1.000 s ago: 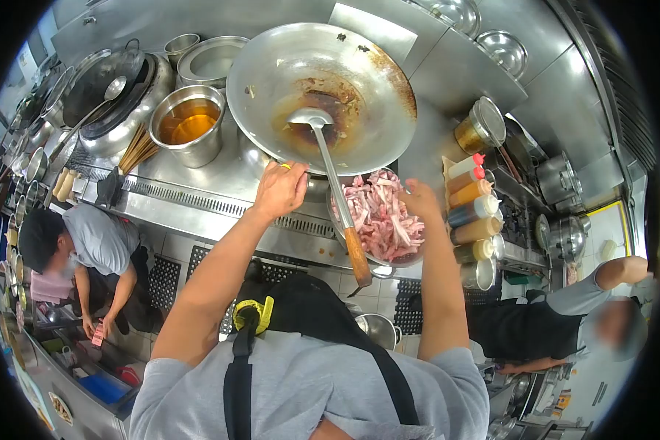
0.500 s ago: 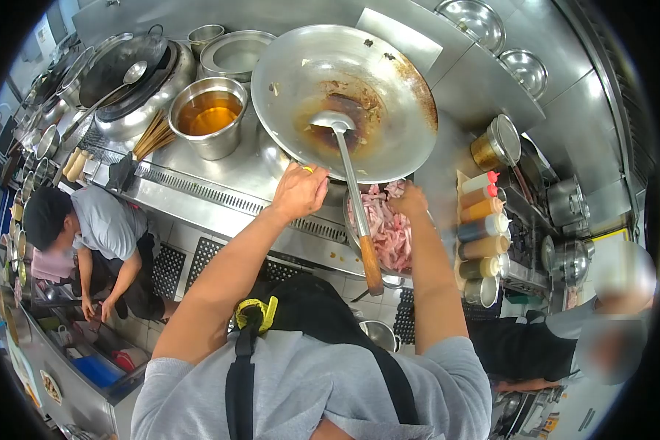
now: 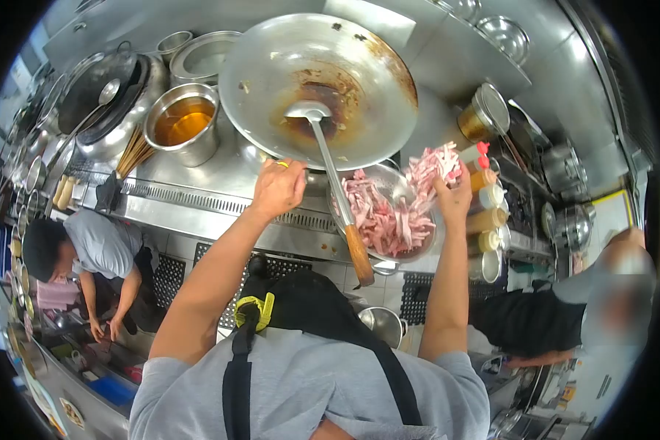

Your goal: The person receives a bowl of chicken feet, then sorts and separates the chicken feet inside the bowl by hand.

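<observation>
My right hand [image 3: 455, 192] is closed on a bunch of pale pink raw meat strips [image 3: 431, 170], lifted above the right side of a metal bowl [image 3: 427, 248]. More raw strips [image 3: 383, 220] lie in that bowl. My left hand [image 3: 279, 185] is curled at the near edge of a large wok [image 3: 242, 110], gripping its rim; the fingertips are partly hidden. A wok spatula [image 3: 324, 143] rests with its blade in the brown liquid at the wok's bottom. Its wooden handle [image 3: 358, 257] sticks out over the bowl toward me.
A steel pot of amber liquid [image 3: 187, 125] stands left of the wok, near bamboo sticks [image 3: 134, 154]. Squeeze bottles [image 3: 484, 198] line the right. One co-worker [image 3: 103, 249] bends at the left; another person [image 3: 543, 315] stands at the right.
My right hand has come up from the bowl and moved right, bringing a bunch of meat strips with it. My left hand stays at the wok's rim. The whole view has shifted slightly.
</observation>
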Demonstrator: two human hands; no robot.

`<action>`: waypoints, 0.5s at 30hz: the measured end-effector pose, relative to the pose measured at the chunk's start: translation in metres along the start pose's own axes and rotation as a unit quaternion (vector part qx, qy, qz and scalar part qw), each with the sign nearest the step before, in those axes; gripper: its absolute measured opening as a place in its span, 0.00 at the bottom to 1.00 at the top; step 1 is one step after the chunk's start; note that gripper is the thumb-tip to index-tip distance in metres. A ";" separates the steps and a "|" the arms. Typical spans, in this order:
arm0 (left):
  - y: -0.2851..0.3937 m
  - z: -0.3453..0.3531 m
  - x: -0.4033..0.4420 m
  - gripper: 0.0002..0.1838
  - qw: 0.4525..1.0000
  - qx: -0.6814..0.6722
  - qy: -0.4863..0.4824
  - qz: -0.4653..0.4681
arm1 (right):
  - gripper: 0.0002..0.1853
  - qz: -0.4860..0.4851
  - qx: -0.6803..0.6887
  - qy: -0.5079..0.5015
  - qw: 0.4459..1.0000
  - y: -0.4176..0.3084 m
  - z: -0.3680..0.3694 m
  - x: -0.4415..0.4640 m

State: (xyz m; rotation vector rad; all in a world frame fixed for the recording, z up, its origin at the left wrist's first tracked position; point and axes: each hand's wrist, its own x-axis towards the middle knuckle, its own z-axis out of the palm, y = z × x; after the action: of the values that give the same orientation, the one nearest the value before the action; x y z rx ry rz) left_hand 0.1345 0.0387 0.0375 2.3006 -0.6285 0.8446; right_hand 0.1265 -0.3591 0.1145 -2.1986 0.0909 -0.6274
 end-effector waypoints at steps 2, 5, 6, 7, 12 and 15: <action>-0.001 0.001 0.000 0.08 1.000 -0.002 -0.006 0.005 | 0.44 -0.020 0.038 0.023 0.999 -0.015 -0.007 -0.016; 0.000 0.002 0.000 0.08 1.000 -0.009 -0.011 0.000 | 0.49 -0.139 -0.083 0.036 0.986 -0.034 -0.002 -0.052; 0.000 0.002 0.000 0.08 1.000 -0.007 -0.015 0.000 | 0.51 -0.163 -0.119 -0.011 0.979 -0.025 0.002 -0.063; 0.000 0.001 0.000 0.08 1.000 -0.004 -0.018 -0.002 | 0.53 -0.187 -0.153 -0.060 0.968 -0.007 0.011 -0.074; 0.000 0.001 0.000 0.07 1.000 0.007 -0.025 -0.008 | 0.47 -0.184 -0.217 -0.282 0.916 -0.002 0.026 -0.105; 0.001 0.002 0.000 0.07 0.999 0.008 -0.032 -0.010 | 0.37 -0.198 -0.214 -0.274 0.916 -0.014 0.017 -0.103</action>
State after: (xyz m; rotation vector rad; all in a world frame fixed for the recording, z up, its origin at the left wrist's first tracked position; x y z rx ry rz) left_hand 0.1348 0.0370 0.0362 2.3534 -0.6279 0.7717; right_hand 0.0426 -0.3106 0.0743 -2.7702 -0.5746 -0.1811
